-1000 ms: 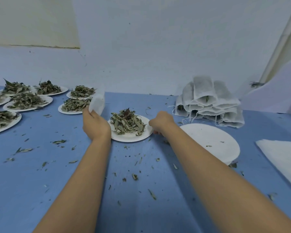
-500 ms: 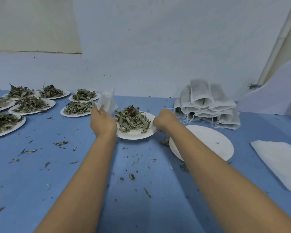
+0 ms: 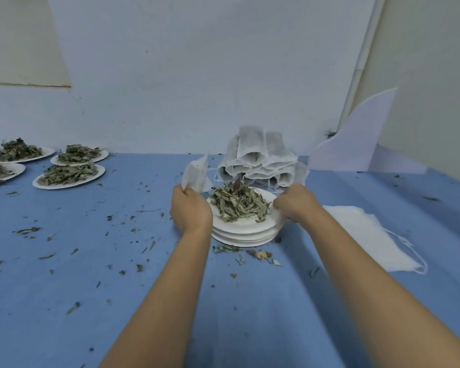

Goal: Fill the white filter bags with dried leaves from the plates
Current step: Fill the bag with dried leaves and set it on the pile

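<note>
My left hand point(image 3: 190, 211) grips an empty white filter bag point(image 3: 196, 175) that stands up above my fist, just left of a white paper plate point(image 3: 246, 224). That plate carries a heap of dried leaves point(image 3: 238, 203) and sits on top of a stack of empty plates point(image 3: 246, 238). My right hand point(image 3: 294, 203) pinches the loaded plate's right rim. Directly behind the plate, filled filter bags point(image 3: 259, 160) are piled against the wall.
Several more plates of dried leaves point(image 3: 69, 175) lie at the far left of the blue table point(image 3: 91, 274). Flat empty filter bags point(image 3: 367, 235) lie to the right. A white board point(image 3: 356, 144) leans at the back right. Leaf crumbs are scattered all over.
My right hand has carried the plate of leaves to the right and onto the stack of empty plates. My left hand with the bag moved along beside it.
</note>
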Tool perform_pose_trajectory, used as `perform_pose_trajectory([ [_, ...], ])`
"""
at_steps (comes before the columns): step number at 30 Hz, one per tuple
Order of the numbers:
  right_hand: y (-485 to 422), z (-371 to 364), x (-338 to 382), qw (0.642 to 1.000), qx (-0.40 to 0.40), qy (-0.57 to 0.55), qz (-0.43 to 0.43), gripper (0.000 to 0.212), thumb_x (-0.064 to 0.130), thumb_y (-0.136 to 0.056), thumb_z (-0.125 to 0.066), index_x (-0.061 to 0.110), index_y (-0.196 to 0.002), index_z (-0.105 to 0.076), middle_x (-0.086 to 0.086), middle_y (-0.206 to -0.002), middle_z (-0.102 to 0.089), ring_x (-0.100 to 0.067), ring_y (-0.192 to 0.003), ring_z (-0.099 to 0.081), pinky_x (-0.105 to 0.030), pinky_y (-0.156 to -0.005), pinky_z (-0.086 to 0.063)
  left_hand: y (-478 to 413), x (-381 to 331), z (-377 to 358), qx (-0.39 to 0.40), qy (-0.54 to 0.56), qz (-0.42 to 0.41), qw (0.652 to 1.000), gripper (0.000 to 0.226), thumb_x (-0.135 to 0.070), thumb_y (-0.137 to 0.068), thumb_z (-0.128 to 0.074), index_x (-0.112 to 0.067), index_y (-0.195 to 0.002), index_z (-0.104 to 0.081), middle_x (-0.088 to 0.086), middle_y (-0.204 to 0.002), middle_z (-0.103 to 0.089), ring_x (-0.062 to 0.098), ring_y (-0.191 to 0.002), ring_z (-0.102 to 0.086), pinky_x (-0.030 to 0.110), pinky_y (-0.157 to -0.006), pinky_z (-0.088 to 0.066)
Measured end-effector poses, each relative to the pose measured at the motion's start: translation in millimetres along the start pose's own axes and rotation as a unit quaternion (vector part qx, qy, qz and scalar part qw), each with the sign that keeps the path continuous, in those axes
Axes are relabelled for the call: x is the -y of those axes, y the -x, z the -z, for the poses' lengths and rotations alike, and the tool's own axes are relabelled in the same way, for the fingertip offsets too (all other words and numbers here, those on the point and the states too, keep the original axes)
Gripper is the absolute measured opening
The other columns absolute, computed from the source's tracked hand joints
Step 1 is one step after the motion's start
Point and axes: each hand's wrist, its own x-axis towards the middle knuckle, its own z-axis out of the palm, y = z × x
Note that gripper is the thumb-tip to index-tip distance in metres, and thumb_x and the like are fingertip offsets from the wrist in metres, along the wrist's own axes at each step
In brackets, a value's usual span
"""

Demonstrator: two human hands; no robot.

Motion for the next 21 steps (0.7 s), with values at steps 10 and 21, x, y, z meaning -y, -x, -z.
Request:
perform_pose_trajectory([
  [10,18,-10,-5,0.978,-0.140,-0.028,0.155,0.052,0.046,-0.093,-0.049,0.023,-0.139,-0.044,-0.011,-0.142,-0.038,-0.030,-0.130,-0.036,-0.038,-0.101,-0.034,-2,6,5,-0.026,-0.109,-0.107,0.988,0.038,-0.026,-0.103,-0.028,-0.022,-0.133,-0.051,0.008,-0.115,-0.065,0.027,-0.101,-0.059,0.037,-0.078,-0.045],
  [21,6,-64,50,0.985,-0.024,0.136,0.105,0.073,0.079,-0.080,-0.035,0.045,-0.144,-0.030,-0.006,-0.160,-0.007,-0.038,-0.145,0.002,-0.067,-0.108,-0.006,-6,9,10,-0.049,0.008,-0.081,0.995,0.041,-0.007,-0.095,-0.036,-0.024,-0.116,-0.066,-0.001,-0.114,-0.067,0.011,-0.072,-0.061,0.019,-0.054,-0.041],
])
